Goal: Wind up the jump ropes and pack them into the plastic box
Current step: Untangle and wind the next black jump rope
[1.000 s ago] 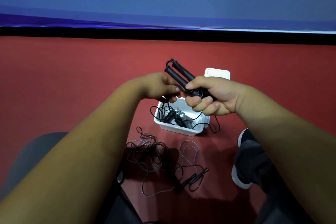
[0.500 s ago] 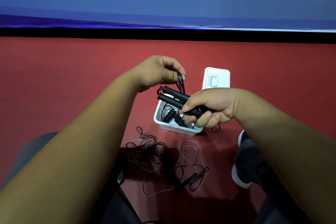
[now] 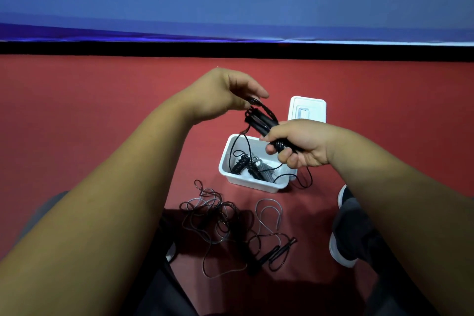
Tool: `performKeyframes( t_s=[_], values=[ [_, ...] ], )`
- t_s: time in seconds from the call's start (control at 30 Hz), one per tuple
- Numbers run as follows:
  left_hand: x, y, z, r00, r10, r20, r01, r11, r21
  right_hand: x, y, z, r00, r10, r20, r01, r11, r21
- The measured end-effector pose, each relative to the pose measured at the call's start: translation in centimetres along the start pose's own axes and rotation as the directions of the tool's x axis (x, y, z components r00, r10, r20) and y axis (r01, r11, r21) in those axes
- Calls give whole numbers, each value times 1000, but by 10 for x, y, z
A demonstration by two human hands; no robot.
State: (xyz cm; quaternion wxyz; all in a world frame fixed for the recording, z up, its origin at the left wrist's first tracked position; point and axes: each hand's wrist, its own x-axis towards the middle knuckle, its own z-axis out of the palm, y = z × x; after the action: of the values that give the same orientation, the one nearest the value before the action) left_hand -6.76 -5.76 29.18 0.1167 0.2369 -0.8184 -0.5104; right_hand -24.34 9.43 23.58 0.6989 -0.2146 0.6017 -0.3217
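My right hand (image 3: 301, 145) grips the two black handles of a jump rope (image 3: 259, 122), held together above the white plastic box (image 3: 229, 154). My left hand (image 3: 225, 95) pinches the black cord of that rope near the handle tips; the cord hangs in loops down into the box and over its right side. Inside the box lie wound ropes (image 3: 252, 168), black and grey. On the red floor nearer to me a loose, tangled jump rope (image 3: 220, 218) is spread out, its two black handles (image 3: 275, 253) at the right.
The box's white lid (image 3: 307, 109) lies flat just behind the box. My right foot in a dark shoe (image 3: 345, 236) rests right of the loose rope. A black strip and a blue banner (image 3: 230, 7) close off the far edge of the red floor.
My left hand has risen from beside the handles and carried the cord up and over their tips. My right hand has dropped slightly with the handles, closer above the box.
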Motion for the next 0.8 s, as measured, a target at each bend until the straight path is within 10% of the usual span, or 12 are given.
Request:
performKeyframes(
  t_s=[0.37,0.8],
  values=[
    [2,-12,14,985,-170,-38,167,854,492,7,-8,4,968,-199,-152,228,951,210],
    [-2,-13,17,988,-123,89,135,978,-156,2,-16,-3,949,-182,-257,270,889,369]
  ],
)
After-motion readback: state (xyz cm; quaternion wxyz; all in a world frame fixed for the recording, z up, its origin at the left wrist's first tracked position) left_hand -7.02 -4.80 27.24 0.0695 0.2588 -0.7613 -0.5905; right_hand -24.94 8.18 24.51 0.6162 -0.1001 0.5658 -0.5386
